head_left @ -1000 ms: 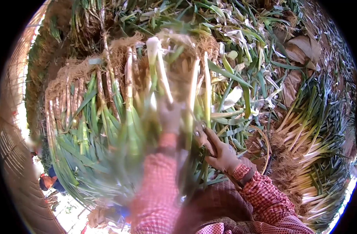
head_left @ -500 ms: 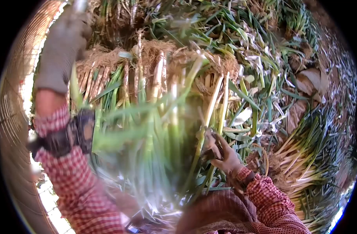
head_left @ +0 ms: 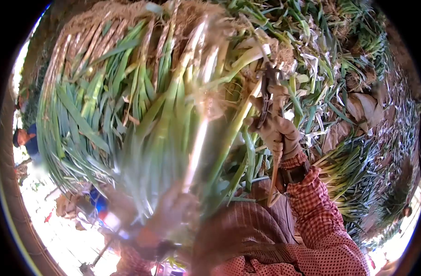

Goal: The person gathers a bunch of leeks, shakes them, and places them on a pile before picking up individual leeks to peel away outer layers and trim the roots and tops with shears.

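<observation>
My left hand (head_left: 176, 207), gloved and smeared by motion, is low in the middle, closed around the stalk of a leek (head_left: 196, 154). That leek stands nearly upright in the view, its blurred brown roots at the top. On the right, my gloved right hand (head_left: 277, 133) grips a narrow, dark metal tool (head_left: 265, 94) that points upward. A curved tan strip (head_left: 274, 181) hangs below this hand; I cannot tell whether it belongs to the tool. Behind both hands lies a wide row of leeks (head_left: 93, 96), roots toward the far side.
Loose leaves and peelings (head_left: 311, 64) cover the far right. Another bundle of leeks (head_left: 341, 186) lies beside my right sleeve, below a crumpled brown wrapping (head_left: 362, 108). My lap, under striped cloth (head_left: 247, 227), is at the bottom. At the left edge, part of a person (head_left: 26, 138) shows.
My left hand has come down from the upper left to the lower middle with a leek. My right hand, still holding the tool, appears higher, and the whole view has shifted.
</observation>
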Available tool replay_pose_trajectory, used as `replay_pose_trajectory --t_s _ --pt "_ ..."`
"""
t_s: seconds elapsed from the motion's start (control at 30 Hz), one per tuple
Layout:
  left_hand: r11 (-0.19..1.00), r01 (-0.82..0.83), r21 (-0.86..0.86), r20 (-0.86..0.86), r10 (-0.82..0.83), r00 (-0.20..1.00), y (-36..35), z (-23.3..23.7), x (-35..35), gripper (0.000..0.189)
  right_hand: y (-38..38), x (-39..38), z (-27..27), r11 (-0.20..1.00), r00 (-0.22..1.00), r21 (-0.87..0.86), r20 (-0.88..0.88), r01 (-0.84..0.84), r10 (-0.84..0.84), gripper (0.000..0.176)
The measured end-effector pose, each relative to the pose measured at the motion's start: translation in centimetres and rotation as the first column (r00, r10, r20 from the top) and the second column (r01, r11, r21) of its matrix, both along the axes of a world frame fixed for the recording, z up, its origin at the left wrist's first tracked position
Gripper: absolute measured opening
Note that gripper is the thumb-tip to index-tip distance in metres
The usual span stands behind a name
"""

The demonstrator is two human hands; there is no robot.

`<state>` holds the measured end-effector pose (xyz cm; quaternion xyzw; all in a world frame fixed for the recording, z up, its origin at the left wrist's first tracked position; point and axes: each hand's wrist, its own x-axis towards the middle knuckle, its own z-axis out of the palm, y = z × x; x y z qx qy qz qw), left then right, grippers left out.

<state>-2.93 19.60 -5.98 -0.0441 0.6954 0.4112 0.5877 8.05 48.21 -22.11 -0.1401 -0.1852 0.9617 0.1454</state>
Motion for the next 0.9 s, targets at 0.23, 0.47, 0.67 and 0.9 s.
replay_pose_trajectory --t_s 0.23,0.47,0.67,0.9 --pt "0.970 0.242 -0.010 -0.485 -0.217 0.847 -4.8 -1.5 2.3 0.033 -5.4 -3.3 -2.9 0.947 0.924 0.014 -0.217 -0.320 0.316 0.096" --pt "0.956 0.264 -0.129 -0.644 -0.283 0.711 -8.0 -3.4 3.4 0.033 -8.4 -4.5 -0.6 0.921 0.943 -0.200 -0.052 -0.333 0.330 0.057" --pt "0.922 0.216 -0.322 -0.652 -0.381 0.655 -12.4 -5.6 4.2 0.038 -1.5 -3.4 1.8 0.924 0.988 -0.378 0.153 0.054 0.004 0.061" --pt "0.935 0.176 -0.309 -0.664 -0.345 0.664 -12.9 -5.0 6.5 0.045 1.2 2.6 -0.2 0.802 0.895 0.419 0.064 -0.426 0.441 0.084"
